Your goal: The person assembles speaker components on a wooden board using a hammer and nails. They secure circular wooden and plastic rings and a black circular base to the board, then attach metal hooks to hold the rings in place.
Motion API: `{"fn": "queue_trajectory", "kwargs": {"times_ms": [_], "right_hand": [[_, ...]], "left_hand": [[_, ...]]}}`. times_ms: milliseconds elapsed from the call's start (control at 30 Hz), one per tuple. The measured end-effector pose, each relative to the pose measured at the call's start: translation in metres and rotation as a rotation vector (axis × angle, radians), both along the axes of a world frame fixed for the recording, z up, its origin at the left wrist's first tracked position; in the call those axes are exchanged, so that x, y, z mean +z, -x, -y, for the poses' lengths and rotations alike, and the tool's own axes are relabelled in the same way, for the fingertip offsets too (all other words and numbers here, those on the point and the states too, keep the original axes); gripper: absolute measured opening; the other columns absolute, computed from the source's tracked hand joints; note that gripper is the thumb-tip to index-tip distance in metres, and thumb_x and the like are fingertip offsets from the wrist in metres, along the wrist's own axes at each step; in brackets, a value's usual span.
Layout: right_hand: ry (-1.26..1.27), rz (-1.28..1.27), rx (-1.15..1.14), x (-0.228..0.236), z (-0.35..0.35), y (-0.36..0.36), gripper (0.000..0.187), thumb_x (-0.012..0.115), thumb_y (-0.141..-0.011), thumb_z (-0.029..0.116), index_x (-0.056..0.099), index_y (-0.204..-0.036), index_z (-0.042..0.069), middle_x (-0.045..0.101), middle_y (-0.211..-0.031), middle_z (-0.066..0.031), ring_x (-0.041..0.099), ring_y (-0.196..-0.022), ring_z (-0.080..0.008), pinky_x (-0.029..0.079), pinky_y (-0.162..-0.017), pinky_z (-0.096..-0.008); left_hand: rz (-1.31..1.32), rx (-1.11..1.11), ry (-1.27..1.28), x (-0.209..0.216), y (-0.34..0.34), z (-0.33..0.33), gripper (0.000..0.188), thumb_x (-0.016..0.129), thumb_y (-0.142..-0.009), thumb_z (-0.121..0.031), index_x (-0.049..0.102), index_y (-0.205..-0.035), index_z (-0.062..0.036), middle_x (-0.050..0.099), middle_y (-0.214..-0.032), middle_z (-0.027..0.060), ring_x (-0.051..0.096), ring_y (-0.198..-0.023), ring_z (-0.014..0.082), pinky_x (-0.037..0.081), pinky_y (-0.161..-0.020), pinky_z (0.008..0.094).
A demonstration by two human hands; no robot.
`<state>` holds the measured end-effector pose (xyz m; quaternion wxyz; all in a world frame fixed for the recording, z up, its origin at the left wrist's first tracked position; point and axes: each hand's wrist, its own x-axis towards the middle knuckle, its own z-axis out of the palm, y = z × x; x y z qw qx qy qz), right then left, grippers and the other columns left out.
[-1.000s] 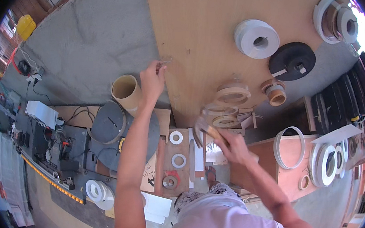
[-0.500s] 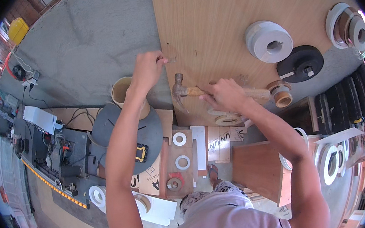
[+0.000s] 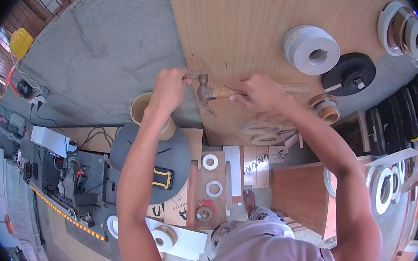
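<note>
Rough grey concrete wall [image 3: 105, 50]: it is standing beyond the left hand [image 3: 167, 90] and is filling the space to the left of its fingers.
Light-brown wood-grain panel [image 3: 253, 10]: its straight left edge is running near the left fingertips, and its surface is spreading rightward, beyond the right hand [image 3: 262, 93].
Right fingers: they are wrapping around the end of a claw hammer with dull steel head and yellow-brown wooden handle [image 3: 221, 93].
Hammer head: it is pointing leftward from the right fingers, with its claw hanging downward.
Left fingers: thumb and forefinger are making a narrow pinch, and they are holding a thin, metallic, nail-like piece [image 3: 194, 77].
Nail-like piece: it is sticking out rightward from the left fingertips, just beside the hammer head; whether it is touching the steel or the panel, I cannot tell.
Thick white roll [image 3: 301, 46]: it is hanging at the panel, higher and to the right of the right fingers.
Flat black round disc [image 3: 362, 68]: it is hanging lower than this roll, well to the right of the right fingers.
Beige hollow cylinder [image 3: 168, 130]: it is standing below the left fingers, and the left forearm is partly hiding it.
</note>
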<state>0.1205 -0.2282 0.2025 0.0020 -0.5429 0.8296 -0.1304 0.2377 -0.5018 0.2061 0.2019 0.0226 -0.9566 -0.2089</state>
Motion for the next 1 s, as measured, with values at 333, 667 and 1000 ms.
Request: {"fn": "queue_trajectory", "kwargs": {"times_ms": [333,667,1000], "right_hand": [[-0.017,0.059,0.026,0.008,-0.005,0.011,0.044,0.066,-0.101,0.046,0.075,-0.135,0.018,0.076,-0.094,-0.0210,0.073,-0.086,-0.0444,0.058,-0.080,-0.0564],[-0.075,0.074,-0.018,-0.019,-0.033,-0.018,0.046,0.061,-0.104,0.050,0.074,-0.135,0.018,0.075,-0.087,-0.0223,0.073,-0.084,-0.0435,0.059,-0.078,-0.0560],[0.220,0.635,-0.387,-0.100,-0.146,-0.174,0.039,0.073,-0.099,0.039,0.076,-0.127,0.012,0.072,-0.086,-0.0253,0.071,-0.082,-0.0477,0.057,-0.074,-0.0511]], "left_hand": [[0.028,0.023,-0.022,0.003,-0.003,-0.002,0.010,0.074,-0.093,-0.005,0.075,-0.095,0.0050,0.072,-0.087,0.0276,0.071,-0.084,0.0471,0.054,-0.076,0.0524],[0.109,0.141,-0.057,-0.001,0.003,-0.016,0.014,0.074,-0.094,-0.008,0.075,-0.101,0.0048,0.076,-0.091,0.0249,0.074,-0.087,0.0411,0.057,-0.081,0.0455],[-0.333,0.079,-0.126,-0.091,0.027,-0.038,0.026,0.072,-0.099,-0.020,0.073,-0.119,-0.0038,0.071,-0.119,0.0171,0.073,-0.099,0.0384,0.059,-0.086,0.0461]]}}
